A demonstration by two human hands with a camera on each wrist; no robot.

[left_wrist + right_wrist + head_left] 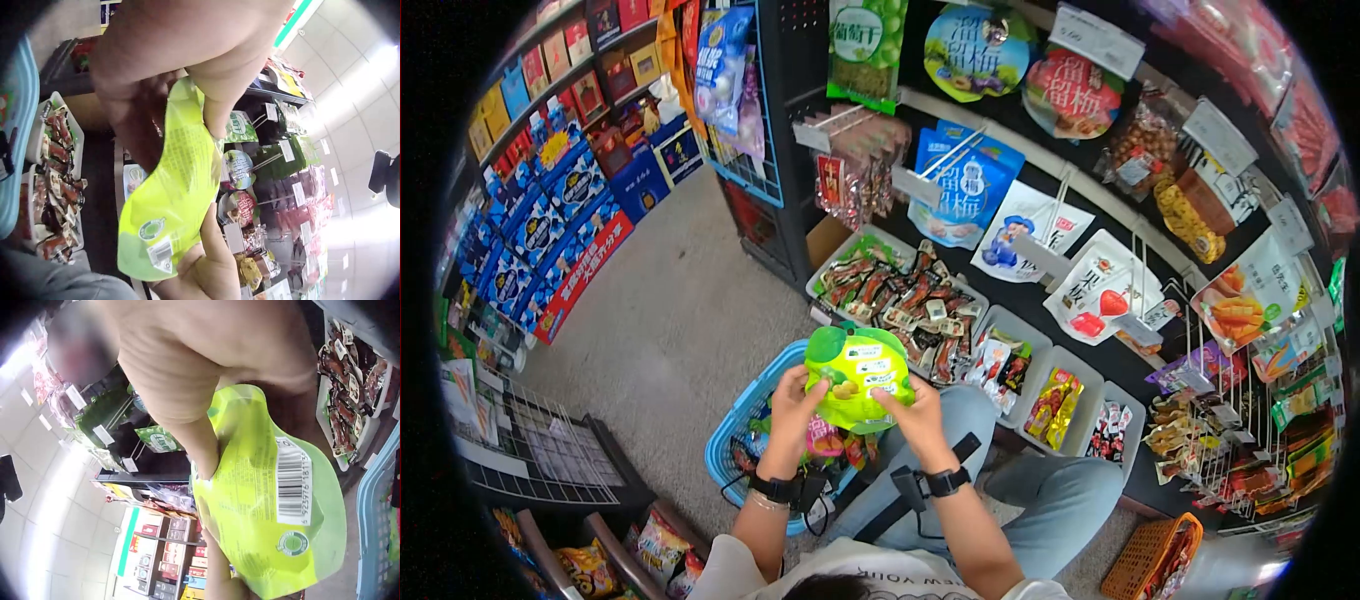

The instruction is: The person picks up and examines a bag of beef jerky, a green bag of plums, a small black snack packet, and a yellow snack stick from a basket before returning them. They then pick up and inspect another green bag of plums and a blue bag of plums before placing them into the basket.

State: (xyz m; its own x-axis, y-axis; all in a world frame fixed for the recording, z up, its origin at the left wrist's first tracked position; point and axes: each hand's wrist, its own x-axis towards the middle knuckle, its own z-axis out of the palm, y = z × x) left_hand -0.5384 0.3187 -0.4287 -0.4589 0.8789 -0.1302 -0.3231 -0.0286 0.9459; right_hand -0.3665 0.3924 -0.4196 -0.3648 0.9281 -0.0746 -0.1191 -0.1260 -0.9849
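A bright green snack pouch (858,372), rounded in outline, is held up between both hands in the head view, over the blue basket's right side. My left hand (793,408) pinches its left edge, thumb on the printed face. On the opposite edge my right hand (918,415) pinches it the same way. The left wrist view shows the pouch (178,169) slightly bent, with its small print and barcode. Up close in the right wrist view, the barcode (293,481) and a round green logo stand out. Fingers behind the pouch are partly hidden.
The blue basket (718,440), with packets inside, stands on the floor by the person's legs. Grey bins (990,322) of small wrapped snacks line the shelf's foot. Bags hang on hooks above, among them a blue pouch (965,185). An orange basket (1145,570) sits at lower right.
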